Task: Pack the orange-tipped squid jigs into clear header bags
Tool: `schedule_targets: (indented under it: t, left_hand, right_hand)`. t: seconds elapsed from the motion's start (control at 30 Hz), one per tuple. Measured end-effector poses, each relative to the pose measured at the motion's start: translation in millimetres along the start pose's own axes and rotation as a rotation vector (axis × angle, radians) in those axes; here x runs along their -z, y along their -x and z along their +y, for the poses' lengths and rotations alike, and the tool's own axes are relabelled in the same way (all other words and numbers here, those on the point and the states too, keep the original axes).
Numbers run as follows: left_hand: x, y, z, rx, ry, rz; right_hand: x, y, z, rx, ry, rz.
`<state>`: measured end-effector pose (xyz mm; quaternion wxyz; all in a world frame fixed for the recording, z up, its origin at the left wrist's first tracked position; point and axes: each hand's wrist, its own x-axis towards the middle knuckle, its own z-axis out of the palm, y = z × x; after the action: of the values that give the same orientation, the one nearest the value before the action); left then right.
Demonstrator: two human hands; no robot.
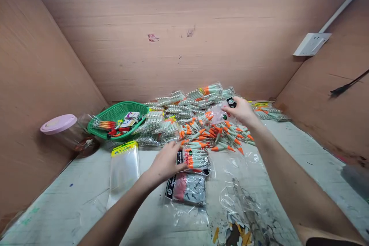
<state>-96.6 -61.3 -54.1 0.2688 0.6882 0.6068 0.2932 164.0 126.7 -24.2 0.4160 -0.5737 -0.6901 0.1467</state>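
Observation:
My left hand (165, 163) is closed on the left edge of a clear packet of fishing lures (197, 159), pale with orange ends. Just below that packet lies another flat bag (188, 189) with a black header, a pinkish patch and grey contents. Farther back on the right, my right hand (242, 110) pinches a clear plastic bag (217, 114) by its black-labelled end. This bag is over a pile of loose orange-tipped lures (201, 132). What is inside the bag I cannot make out.
Packed lures (187, 102) are heaped by the back wall. A green basket (122, 107), a pink-lidded jar (59, 124) and a stack of clear sleeves (123, 165) stand left. More packets (269, 113) lie back right. Wooden walls enclose the worktop; a socket (313, 44) is mounted right.

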Motion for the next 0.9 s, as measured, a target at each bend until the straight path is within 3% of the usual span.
schedule_targets:
  t: [0.13, 0.27, 0.37, 0.53, 0.6, 0.73, 0.9]
  left_hand:
    - [-28.1, 18, -26, -0.101, -0.11, -0.098]
    - [-31.6, 21, -38, -0.191, -0.139, -0.088]
    - [-20.1, 18, -36, -0.25, -0.114, -0.021]
    - [2.9, 8, -11, -0.214, -0.066, 0.252]
    - [8.3, 4, 1, -0.194, -0.049, 0.329]
    - [8.6, 2, 18, -0.237, -0.025, 0.36]
    - [2.4, 5, 25, -0.331, -0.022, 0.349]
  right_hand:
    - [36, 1, 9, 0.021, 0.021, 0.122]
    - [50, 31, 5, 0.101, 0.076, 0.157]
    - [50, 66, -6, 0.184, 0.062, 0.037]
    - [53, 111, -37, 0.29, -0.02, -0.391]
    - [53, 121, -49, 0.31, -0.04, -0.484]
    - [49, 130, -64, 0.409, 0.051, -0.526]
    - [41, 130, -70, 0.48, 0.242, -0.551]
